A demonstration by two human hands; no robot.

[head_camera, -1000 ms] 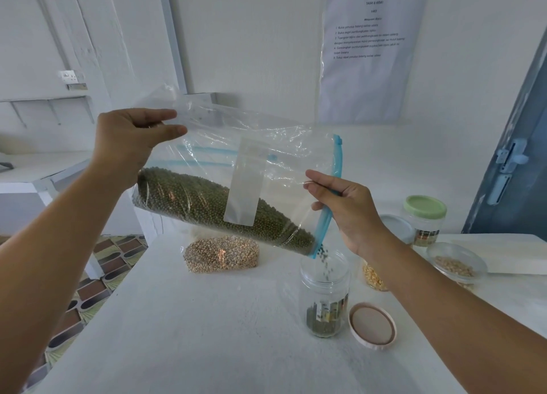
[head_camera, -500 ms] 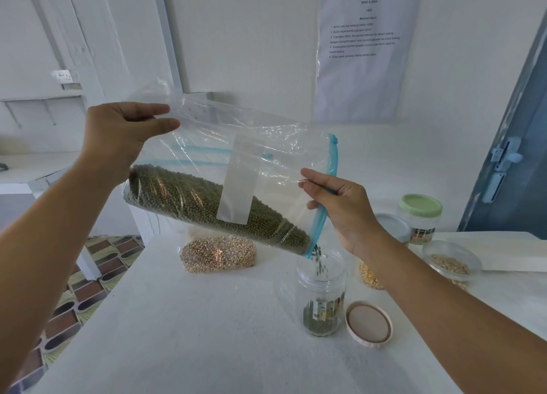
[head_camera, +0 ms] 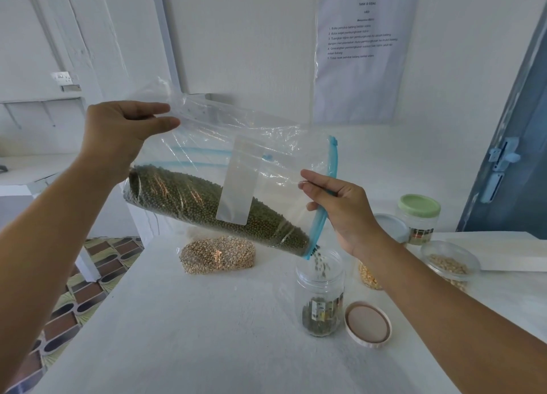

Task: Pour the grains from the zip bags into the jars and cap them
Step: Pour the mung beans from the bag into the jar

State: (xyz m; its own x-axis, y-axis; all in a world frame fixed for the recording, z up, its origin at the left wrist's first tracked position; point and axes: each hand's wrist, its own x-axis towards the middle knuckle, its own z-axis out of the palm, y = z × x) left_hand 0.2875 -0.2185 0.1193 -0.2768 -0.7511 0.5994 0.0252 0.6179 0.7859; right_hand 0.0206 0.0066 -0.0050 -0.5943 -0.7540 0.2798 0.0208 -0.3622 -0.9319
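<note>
My left hand (head_camera: 118, 136) is pinching the top back corner of the big clear zip bag (head_camera: 225, 168), with my grip closed tight on the plastic. My right hand (head_camera: 343, 213) is closing its grip on the blue zip strip (head_camera: 322, 213) at the mouth of the bag, thumb on one side and fingers on the other. I am holding the bag up in the air, tilted down toward my right. The green beans (head_camera: 189, 198) are lying along the low side of the bag. Some of them are falling out of the bottom corner of the mouth, right into the open jar (head_camera: 321, 293) below. The jar is standing upright on the white table (head_camera: 192, 334), and a small layer of green beans is sitting at its bottom. Its round lid (head_camera: 368, 324) is lying flat on the table just beside it, on my right. Behind the bag, a smaller bag of pale grains (head_camera: 217, 254) is resting on the table. Farther to my right, a jar with a green lid (head_camera: 418, 217) is standing near other jars holding yellow and tan grains. A paper sheet (head_camera: 359, 53) is hanging on the wall.
</note>
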